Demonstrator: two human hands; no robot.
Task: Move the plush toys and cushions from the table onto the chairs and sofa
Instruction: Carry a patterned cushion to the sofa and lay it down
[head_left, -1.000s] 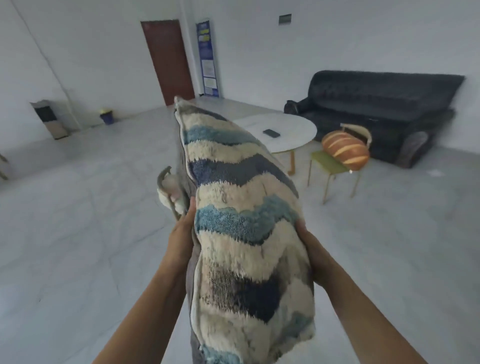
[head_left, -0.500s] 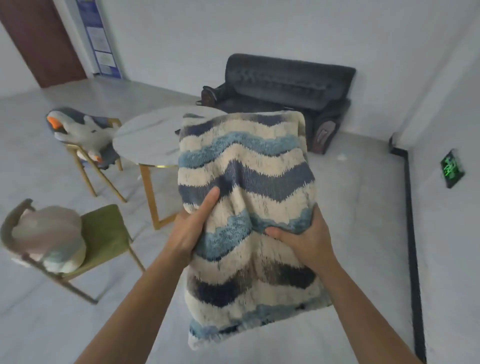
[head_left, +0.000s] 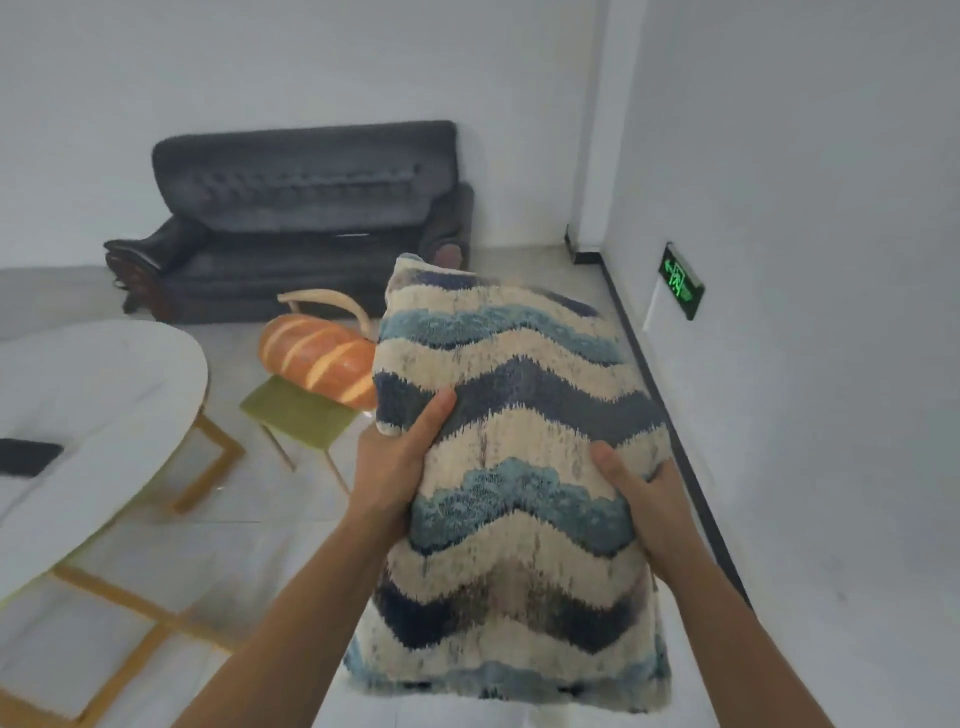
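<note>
I hold a shaggy cushion (head_left: 519, 447) with blue, navy and cream zigzag stripes in front of me, above the floor. My left hand (head_left: 395, 462) grips its left edge with the thumb on top. My right hand (head_left: 644, 499) grips its right edge. A dark grey sofa (head_left: 306, 218) stands against the far wall, its seat bare. An orange bread-shaped plush (head_left: 317, 364) lies on a green-seated chair (head_left: 296, 410) between me and the sofa, partly hidden by the cushion.
A round white table (head_left: 104, 395) with gold legs stands at the left, with a dark flat object (head_left: 26, 457) on it. A white wall with a green exit sign (head_left: 680, 280) runs close along the right. Pale tiled floor lies between me and the sofa.
The view has swung right and closer to the sofa. The chairs with the penguin and grey plush have left view; the bread plush chair shows again. Both hands still hold the cushion.
</note>
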